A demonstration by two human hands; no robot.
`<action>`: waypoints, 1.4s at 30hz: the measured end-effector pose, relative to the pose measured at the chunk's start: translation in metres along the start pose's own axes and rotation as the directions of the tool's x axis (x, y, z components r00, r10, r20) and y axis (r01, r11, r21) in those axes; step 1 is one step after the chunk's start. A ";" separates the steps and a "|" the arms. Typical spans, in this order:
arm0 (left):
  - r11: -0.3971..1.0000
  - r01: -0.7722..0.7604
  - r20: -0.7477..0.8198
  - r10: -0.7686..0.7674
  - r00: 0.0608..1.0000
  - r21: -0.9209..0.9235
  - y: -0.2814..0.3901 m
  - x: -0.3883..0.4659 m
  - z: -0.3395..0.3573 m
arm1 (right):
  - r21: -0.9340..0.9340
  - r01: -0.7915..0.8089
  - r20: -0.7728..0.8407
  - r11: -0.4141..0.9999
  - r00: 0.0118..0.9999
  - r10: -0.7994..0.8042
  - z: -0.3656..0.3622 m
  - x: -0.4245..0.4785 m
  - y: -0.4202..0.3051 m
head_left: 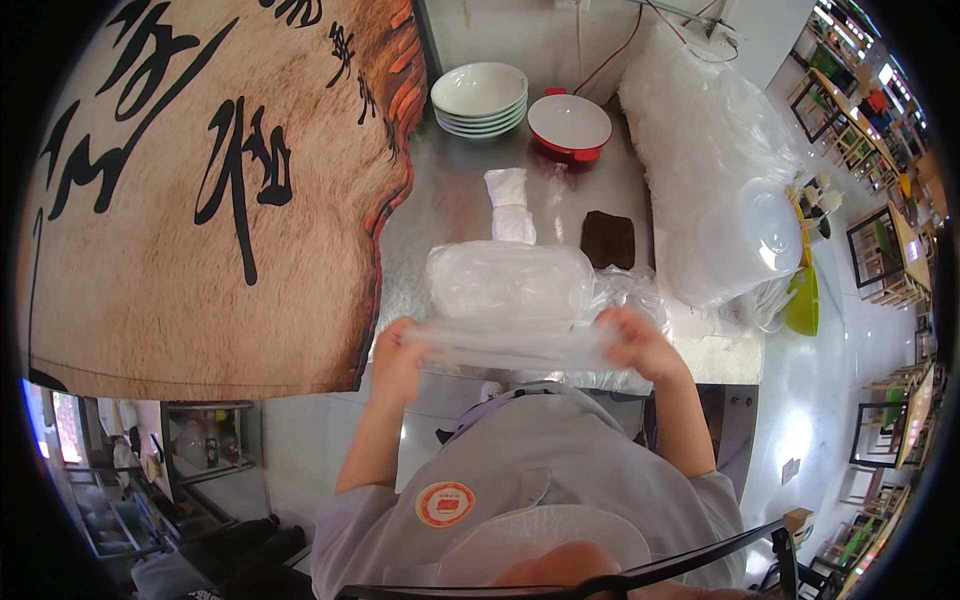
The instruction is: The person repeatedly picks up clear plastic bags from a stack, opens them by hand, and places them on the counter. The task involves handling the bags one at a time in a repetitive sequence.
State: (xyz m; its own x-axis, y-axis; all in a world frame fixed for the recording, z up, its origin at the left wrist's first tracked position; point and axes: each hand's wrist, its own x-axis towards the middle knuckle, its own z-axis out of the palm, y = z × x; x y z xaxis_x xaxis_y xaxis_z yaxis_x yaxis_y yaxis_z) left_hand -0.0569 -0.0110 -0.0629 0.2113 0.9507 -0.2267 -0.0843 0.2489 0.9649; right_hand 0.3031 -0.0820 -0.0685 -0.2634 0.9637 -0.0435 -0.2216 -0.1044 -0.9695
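Note:
Between my two hands a clear plastic bag (517,346) is stretched sideways, blurred by motion, above the front of the metal table (450,195). My left hand (399,356) grips its left end, and my right hand (636,343) grips the other. Just beyond it lies a plump bundle of clear plastic bags (510,281). More crumpled plastic (626,292) spreads to the right of the bundle, partly behind my right hand. A white bundle tied round its middle (510,206) touches the bundle's far side. A dark brown block or pad (608,240) rests nearby.
Stacked white bowls (480,97) and a red-rimmed white bowl (570,124) stand at the back. A large plastic sack (697,135) and translucent plastic containers (765,232) line the right side. A wood-patterned curtain with black characters (300,315) hangs at left. A green container (802,300) stands far right.

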 end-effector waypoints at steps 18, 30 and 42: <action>-0.181 -0.754 0.766 0.295 0.571 0.631 -0.025 0.116 0.016 | -0.923 0.344 0.384 -0.170 0.848 -0.366 -0.009 0.098 0.046; 0.238 -0.754 0.550 0.557 0.622 0.612 -0.001 0.111 0.025 | -0.960 0.154 -0.006 0.233 0.823 -0.568 -0.043 0.017 0.079; 0.755 0.568 0.474 -0.652 0.592 0.328 -0.112 0.034 0.133 | -0.729 -0.059 -0.419 0.682 0.827 -0.375 -0.057 -0.068 0.171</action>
State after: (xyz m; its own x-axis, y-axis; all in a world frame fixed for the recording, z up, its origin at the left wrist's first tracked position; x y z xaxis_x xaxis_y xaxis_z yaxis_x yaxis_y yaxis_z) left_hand 0.0887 -0.0314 -0.1608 0.6420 0.3128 -0.6999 0.3761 0.6670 0.6432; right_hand 0.3369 -0.1515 -0.2447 0.2583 0.9391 0.2268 0.5486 0.0506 -0.8345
